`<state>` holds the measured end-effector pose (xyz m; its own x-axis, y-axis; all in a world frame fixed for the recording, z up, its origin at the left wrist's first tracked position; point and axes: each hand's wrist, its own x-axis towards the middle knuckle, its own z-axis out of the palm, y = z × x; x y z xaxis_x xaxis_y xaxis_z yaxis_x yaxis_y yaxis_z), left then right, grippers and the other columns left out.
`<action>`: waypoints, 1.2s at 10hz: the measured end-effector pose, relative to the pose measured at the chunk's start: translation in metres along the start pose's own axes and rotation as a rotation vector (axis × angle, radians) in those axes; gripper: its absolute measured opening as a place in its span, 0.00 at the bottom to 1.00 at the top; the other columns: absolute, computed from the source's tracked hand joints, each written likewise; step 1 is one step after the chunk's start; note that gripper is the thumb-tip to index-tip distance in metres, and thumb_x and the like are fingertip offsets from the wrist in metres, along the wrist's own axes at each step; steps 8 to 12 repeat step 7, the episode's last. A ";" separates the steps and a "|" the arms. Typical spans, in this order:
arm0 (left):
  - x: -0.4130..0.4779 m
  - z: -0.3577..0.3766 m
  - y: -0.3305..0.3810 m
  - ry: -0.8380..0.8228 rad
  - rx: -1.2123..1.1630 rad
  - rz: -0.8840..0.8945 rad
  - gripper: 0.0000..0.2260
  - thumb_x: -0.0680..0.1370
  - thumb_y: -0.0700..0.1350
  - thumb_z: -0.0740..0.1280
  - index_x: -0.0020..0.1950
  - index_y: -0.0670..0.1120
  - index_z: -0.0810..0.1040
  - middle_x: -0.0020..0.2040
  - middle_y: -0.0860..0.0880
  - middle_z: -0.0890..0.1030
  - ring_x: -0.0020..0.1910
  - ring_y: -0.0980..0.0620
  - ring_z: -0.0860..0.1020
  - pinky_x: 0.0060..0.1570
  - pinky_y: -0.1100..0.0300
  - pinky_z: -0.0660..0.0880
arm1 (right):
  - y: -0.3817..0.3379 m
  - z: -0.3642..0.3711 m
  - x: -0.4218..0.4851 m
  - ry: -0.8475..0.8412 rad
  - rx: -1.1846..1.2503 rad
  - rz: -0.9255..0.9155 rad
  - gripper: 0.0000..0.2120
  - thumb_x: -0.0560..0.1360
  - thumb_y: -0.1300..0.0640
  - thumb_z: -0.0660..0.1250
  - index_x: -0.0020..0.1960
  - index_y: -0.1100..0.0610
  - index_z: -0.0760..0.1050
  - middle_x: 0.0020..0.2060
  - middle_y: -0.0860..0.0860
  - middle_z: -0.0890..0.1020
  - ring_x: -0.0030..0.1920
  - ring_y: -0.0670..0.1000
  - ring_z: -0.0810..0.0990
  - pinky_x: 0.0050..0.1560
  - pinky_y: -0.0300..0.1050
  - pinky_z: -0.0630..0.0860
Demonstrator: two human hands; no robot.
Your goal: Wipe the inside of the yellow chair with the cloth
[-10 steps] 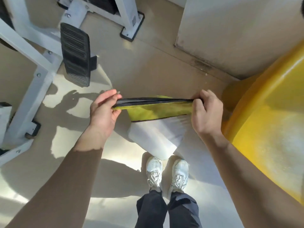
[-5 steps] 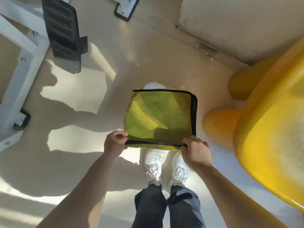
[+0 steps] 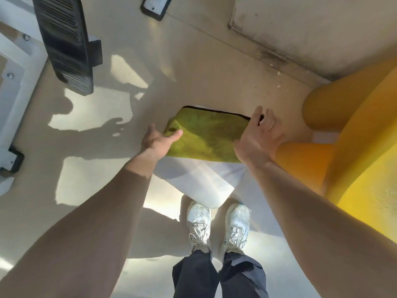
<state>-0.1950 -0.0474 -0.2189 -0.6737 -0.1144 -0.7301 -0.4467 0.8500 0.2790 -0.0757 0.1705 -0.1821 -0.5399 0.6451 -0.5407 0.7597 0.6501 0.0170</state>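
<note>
A yellow-green cloth with a black edge hangs folded between my two hands, in front of me above the floor. My left hand grips its left end, thumb on top. My right hand holds the right end, fingers spread over the far corner. The yellow chair stands at the right, its rounded legs just beside my right hand. Part of its seat surface shows at the far right edge.
White exercise-machine frame with a black ribbed footplate stands at the left. A pale wall panel runs along the back right. My white shoes stand on the beige floor below the cloth.
The cloth has been folded over from a spread square into a smaller bundle. My hands moved up and apart to its ends, and the view shifted a little.
</note>
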 end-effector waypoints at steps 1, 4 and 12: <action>0.002 0.008 -0.010 0.031 -0.005 0.028 0.28 0.70 0.56 0.77 0.65 0.45 0.77 0.61 0.43 0.81 0.60 0.42 0.79 0.62 0.53 0.74 | -0.007 0.016 -0.024 -0.047 0.248 -0.208 0.31 0.74 0.55 0.67 0.76 0.53 0.64 0.69 0.55 0.66 0.69 0.60 0.65 0.69 0.53 0.67; -0.108 -0.022 0.011 -0.091 -0.340 0.297 0.24 0.68 0.41 0.76 0.59 0.56 0.74 0.50 0.53 0.80 0.49 0.51 0.81 0.50 0.55 0.79 | -0.056 0.020 -0.098 -0.718 1.103 -0.099 0.21 0.77 0.69 0.60 0.66 0.54 0.74 0.55 0.48 0.81 0.56 0.50 0.77 0.53 0.41 0.71; -0.173 -0.018 0.033 -0.306 -0.083 0.213 0.06 0.71 0.52 0.66 0.45 0.60 0.81 0.51 0.54 0.84 0.48 0.49 0.84 0.51 0.56 0.80 | 0.037 -0.043 -0.139 -0.431 0.639 0.251 0.19 0.79 0.58 0.60 0.69 0.54 0.73 0.66 0.55 0.76 0.61 0.58 0.78 0.56 0.46 0.75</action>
